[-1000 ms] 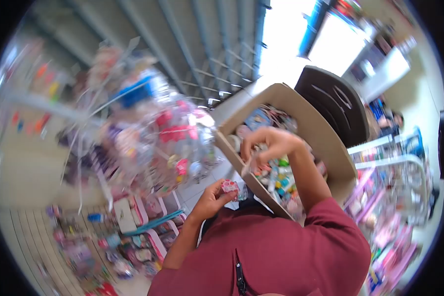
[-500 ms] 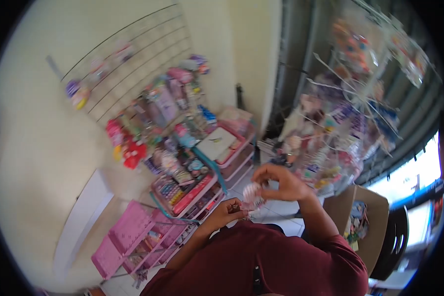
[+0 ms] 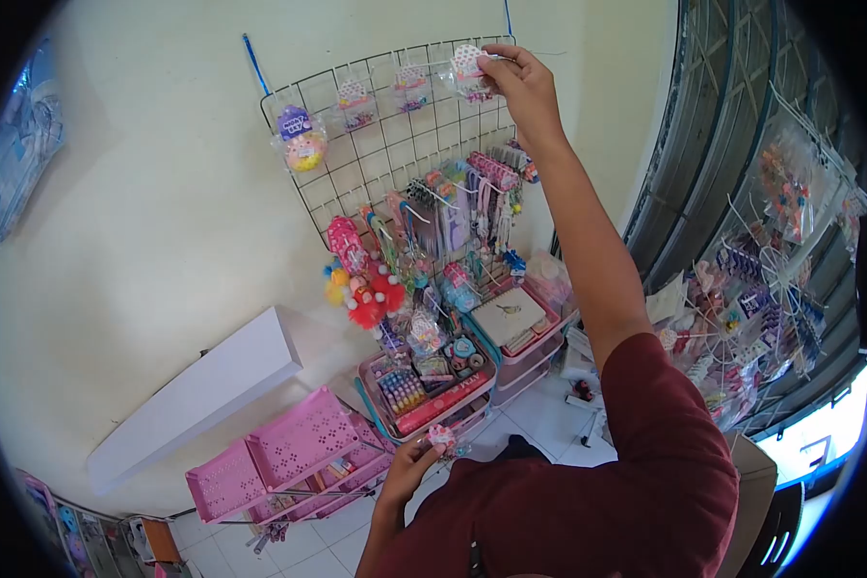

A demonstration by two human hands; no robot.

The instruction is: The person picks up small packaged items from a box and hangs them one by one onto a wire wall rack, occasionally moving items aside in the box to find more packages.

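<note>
My right hand (image 3: 522, 82) is raised to the top right of a black wire grid rack (image 3: 295, 180) on the wall. Its fingers pinch a small clear packet (image 3: 469, 65) with a pink-and-white dotted card top, held at a hook of the rack. Similar dotted packets (image 3: 354, 104) hang to the left, beside a purple-and-yellow packet (image 3: 302, 140). Low in front of my body, my left hand (image 3: 407, 470) is closed on another small packet (image 3: 441, 437) with pink and white on it; its exact contents are too small to make out.
Hair accessories and pouches (image 3: 458, 212) hang on the lower grid. Below stand a tray of small goods (image 3: 424, 424), a white-lidded drawer unit (image 3: 509, 316) and a pink basket cart (image 3: 303, 438). A white wall shelf (image 3: 202, 395) juts out at left; a packet-laden stand (image 3: 742, 308) is at right.
My right hand has risen from in front of my body to the top of the grid, carrying a packet. My left hand stays low with a packet. The view has turned toward the rack.
</note>
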